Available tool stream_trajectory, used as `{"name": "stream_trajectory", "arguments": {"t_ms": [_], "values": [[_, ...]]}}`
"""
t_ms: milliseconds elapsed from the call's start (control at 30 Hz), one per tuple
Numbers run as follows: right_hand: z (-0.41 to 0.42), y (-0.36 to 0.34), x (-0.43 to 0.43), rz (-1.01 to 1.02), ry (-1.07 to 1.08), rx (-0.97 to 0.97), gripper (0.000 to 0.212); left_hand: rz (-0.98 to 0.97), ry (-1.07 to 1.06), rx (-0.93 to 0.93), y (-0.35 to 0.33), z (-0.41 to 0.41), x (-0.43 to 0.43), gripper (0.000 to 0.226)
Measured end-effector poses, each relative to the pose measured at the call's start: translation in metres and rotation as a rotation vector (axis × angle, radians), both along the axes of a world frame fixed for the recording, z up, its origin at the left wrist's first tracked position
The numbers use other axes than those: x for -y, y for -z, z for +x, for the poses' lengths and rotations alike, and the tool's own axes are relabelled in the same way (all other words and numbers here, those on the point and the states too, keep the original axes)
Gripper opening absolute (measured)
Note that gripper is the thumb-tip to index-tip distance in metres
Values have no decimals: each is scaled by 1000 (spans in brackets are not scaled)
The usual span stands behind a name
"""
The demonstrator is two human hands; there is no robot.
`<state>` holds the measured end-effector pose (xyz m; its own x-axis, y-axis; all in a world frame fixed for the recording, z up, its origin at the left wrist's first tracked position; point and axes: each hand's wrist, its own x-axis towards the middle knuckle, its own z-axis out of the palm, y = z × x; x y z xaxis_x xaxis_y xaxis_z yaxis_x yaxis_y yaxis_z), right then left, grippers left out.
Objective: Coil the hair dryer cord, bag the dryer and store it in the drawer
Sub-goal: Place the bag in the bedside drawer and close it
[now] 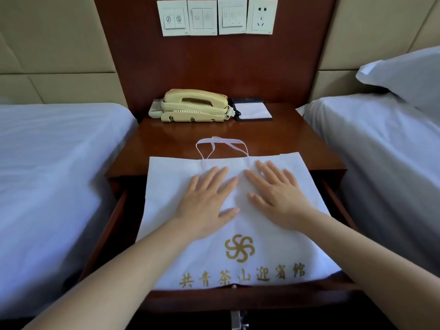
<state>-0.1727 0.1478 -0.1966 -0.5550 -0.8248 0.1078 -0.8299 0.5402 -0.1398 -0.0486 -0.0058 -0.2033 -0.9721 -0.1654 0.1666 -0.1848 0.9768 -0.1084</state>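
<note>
While both hands lie flat on it, the white bag (171,186) sits across the open drawer (238,297) of the nightstand (166,136). Its far edge laps up onto the wooden top and its near edge reaches the drawer front.

From my end I see the left hand (207,198) pressed palm-down on the bag's middle, fingers straight and spread. The right hand (276,194) lies just beside it in the same way, fingers straight, gripping nothing. The 2 index fingers nearly meet.

A gold pinwheel logo (239,248) and a row of gold characters are printed on the near part of the bag. Its 2 thin loop handles (222,142) lie flat on the top, toward the telephone (194,104). I cannot tell what the bag holds.

The cream telephone stands at the back of the top, with a notepad (253,110) in a dark holder just to its right. 4 wall plates (216,17) hang above. A white-sheeted bed flanks each side, the left bed (59,163) and the right bed (381,151), with a pillow (404,75) on the right one.
</note>
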Motion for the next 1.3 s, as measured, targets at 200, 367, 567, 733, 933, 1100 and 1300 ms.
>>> {"name": "stream_trajectory", "arguments": {"t_ms": [200,367,567,733,933,1100,1300], "values": [[-3,12,4,-91,-23,20,73,98,45,-125,24,-1,3,69],[7,15,-4,-80,-159,30,70,108,121,-194,33,11,2,71],[24,12,-14,-55,-137,137,83,493,149,-91,18,25,-5,83],[25,-8,-8,-9,3,183,51,859,-2,5,0,16,-3,68],[12,-10,11,88,103,161,46,562,-154,17,5,-3,-12,55],[-8,-12,13,-32,135,400,39,561,-198,95,8,-10,-8,63],[-16,4,8,122,262,299,41,1081,-202,57,12,-15,5,67]]}}
